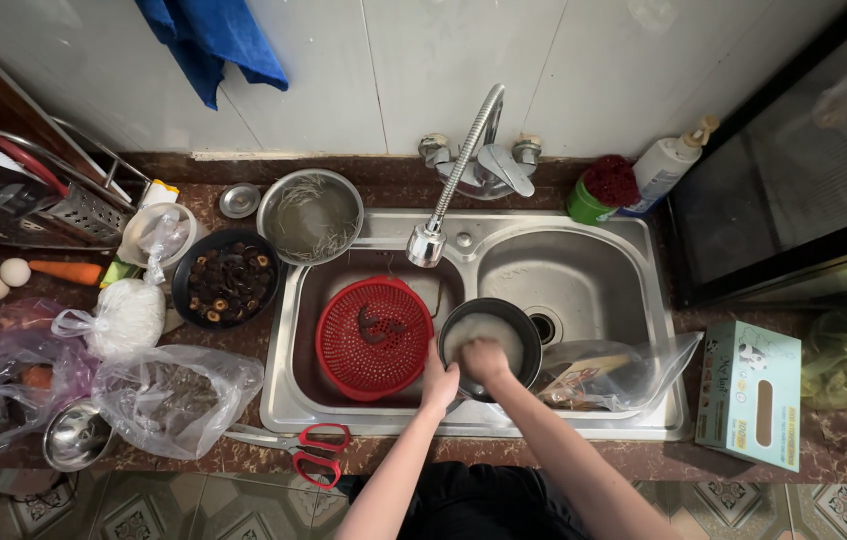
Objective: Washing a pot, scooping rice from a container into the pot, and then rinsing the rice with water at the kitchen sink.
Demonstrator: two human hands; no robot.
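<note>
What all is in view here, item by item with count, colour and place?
double sink: one, steel, centre
tap: one, chrome, spout over left basin
colander: one, red, left basin
pot of cloudy water: one, black, on the sink divider
steel bowl: one, silver, behind left basin
mushroom bowl: one, black, left of sink
small lid: one, silver, counter back
eggs: two, pale, far left
carrot: one, orange, beside eggs
scissors: one, red-handled, counter front
plastic bags: several, clear, left counter
small bowl: one, steel, front left
box: one, teal, right counter
pump bottle: one, white, back right
cloth: one, blue, on the wall
left hand: on pot rim
right hand: in the pot
</note>
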